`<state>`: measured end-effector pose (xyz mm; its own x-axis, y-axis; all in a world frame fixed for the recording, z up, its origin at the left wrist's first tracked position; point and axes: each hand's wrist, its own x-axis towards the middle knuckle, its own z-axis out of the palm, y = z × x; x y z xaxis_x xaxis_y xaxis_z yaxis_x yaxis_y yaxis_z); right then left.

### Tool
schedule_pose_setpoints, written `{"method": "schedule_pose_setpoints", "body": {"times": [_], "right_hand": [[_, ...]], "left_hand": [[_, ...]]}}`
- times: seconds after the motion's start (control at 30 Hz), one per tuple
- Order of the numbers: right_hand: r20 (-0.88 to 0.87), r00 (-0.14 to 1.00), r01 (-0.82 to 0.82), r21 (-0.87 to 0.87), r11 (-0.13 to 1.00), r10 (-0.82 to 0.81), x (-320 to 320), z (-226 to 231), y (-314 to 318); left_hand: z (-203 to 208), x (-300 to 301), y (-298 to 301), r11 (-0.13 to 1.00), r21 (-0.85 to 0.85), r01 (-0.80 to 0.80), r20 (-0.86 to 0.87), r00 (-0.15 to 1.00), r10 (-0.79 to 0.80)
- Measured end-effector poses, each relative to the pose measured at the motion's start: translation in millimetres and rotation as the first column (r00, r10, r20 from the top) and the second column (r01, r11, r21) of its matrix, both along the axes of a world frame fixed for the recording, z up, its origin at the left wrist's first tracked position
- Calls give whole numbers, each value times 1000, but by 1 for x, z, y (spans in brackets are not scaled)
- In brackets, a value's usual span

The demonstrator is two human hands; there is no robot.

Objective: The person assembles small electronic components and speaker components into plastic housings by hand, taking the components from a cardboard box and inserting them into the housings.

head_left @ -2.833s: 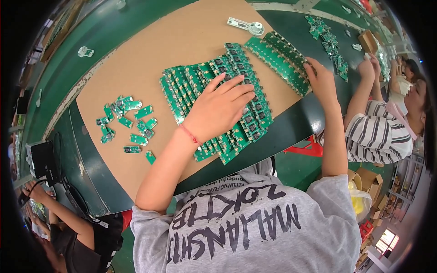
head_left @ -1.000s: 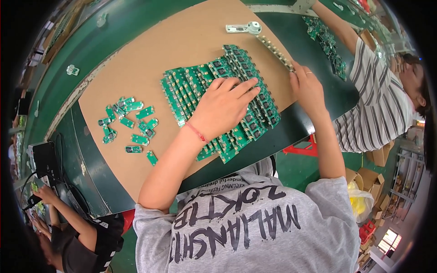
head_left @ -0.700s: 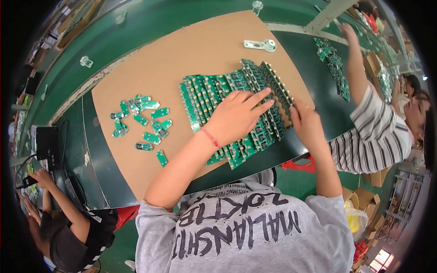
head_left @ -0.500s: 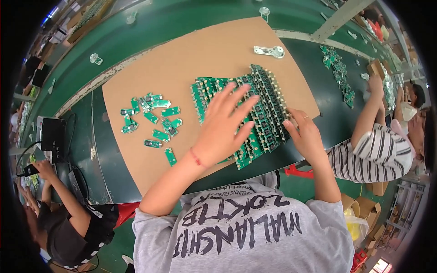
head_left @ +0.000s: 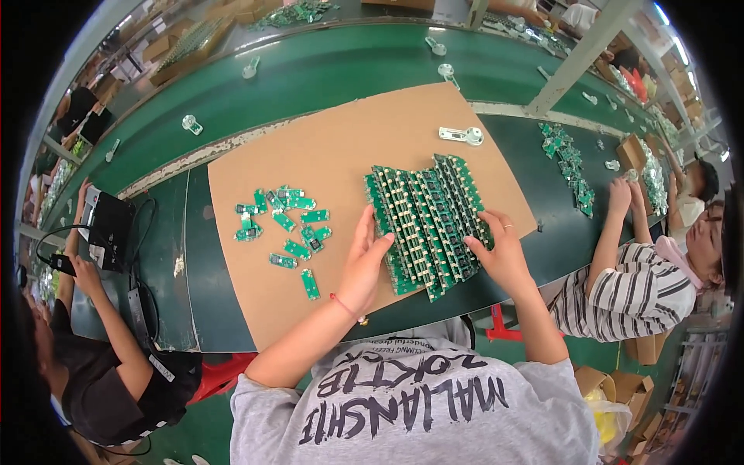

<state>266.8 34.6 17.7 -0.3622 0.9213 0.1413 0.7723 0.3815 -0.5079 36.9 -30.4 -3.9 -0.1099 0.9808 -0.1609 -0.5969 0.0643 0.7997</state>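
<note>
A row of green circuit board panels (head_left: 422,225) lies overlapped and partly tilted on the brown cardboard sheet (head_left: 325,139). My left hand (head_left: 363,263) holds the left edge of the panels, thumb on top and fingers along the side. At their right edge my right hand (head_left: 502,252) grips them in the same way, its thumb over the border. The undersides of the panels are hidden. Left of them, several small loose circuit boards (head_left: 297,249) are scattered on the cardboard. A white long-handled plastic part (head_left: 461,136) with a round end lies beyond the panels.
A heap of small green boards (head_left: 570,167) lies on the dark table to the right, near a co-worker in a striped shirt (head_left: 639,291). At left, another person works beside a black box device (head_left: 108,225) with cables. White parts (head_left: 192,125) sit on the green conveyor belt.
My left hand has come down from above the panels to their left edge. The panels now stand closer together, gathered between both hands. The whole view has shifted slightly.
</note>
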Motion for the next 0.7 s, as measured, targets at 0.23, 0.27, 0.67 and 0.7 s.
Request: {"method": "schedule_pose_setpoints", "body": {"times": [0.23, 0.27, 0.67, 0.7], "right_hand": [[-230, 973, -18, -93, 995, -4, -5, -8, 24], [-251, 968, -38, -80, 996, 17, -3, -11, 30], [125, 983, -165, 308, 937, 132, 9, 11, 147], [214, 969, -203, 400, 894, 124, 3, 1, 161]], "left_hand": [[-1, 23, 20, 999, 35, -33, 83, 996, 30], [-1, 25, 24, 999, 39, -33, 77, 997, 30], [-39, 6, 15, 978, 176, 109, -686, 726, 42], [-24, 4, 5, 977, 160, 144, -778, 628, 35]]}}
